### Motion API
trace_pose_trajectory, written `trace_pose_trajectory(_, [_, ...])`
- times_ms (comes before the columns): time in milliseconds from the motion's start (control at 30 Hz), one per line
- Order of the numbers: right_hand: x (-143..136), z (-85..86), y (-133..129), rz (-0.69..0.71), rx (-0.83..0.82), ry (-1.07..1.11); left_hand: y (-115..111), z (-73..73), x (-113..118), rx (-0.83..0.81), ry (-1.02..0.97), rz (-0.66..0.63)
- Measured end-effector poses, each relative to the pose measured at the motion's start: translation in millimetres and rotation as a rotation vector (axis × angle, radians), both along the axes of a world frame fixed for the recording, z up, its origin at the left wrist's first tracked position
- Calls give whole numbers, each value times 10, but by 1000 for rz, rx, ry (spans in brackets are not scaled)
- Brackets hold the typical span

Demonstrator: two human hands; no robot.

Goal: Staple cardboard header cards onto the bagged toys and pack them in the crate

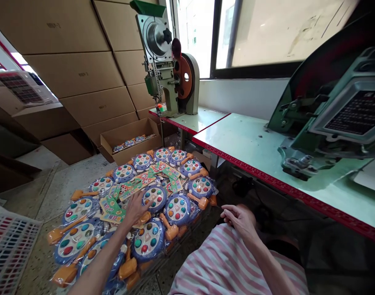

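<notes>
My left hand (136,208) reaches over a pile of bagged toys, its fingers at the edge of a round blue toy (154,198) with coloured buttons. Whether the fingers grip that toy's bag is hard to tell. Around it lie more round toys (177,209) in clear plastic with orange hammers (128,268). Green and yellow printed cards (112,207) lie in the middle of the pile, just left of my left hand. My right hand (240,218) hovers over my striped clothing, right of the pile, fingers loosely spread and holding nothing.
A green press machine (171,82) stands at the far end of a pale table (236,139) with a red edge. Another machine (328,110) is at the right. An open carton (107,141) with more toys stands behind the pile, before stacked boxes (73,73). A white basket (12,241) is at left.
</notes>
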State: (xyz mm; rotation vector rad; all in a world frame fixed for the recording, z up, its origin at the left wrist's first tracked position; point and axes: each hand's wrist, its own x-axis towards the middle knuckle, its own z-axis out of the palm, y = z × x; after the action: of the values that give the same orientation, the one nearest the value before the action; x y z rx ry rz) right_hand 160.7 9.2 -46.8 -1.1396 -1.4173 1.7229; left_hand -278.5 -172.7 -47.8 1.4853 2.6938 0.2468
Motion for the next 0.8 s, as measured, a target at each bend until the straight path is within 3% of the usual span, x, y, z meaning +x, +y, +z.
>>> trace_pose_trajectory(133, [-6,-6,5,6,3,14,23,-163,-116,-19,21,53])
trace_pose_trajectory(333, [-4,-39,14,12,6,16,55,-475,-68,-102,-36,70])
trace_pose_trajectory(600, [38,-85,12,6,12,16,54,-471,-97,-156,-101,86])
trace_pose_trajectory(800, [53,-41,-8,17,3,26,107,-412,-72,-98,-60,63])
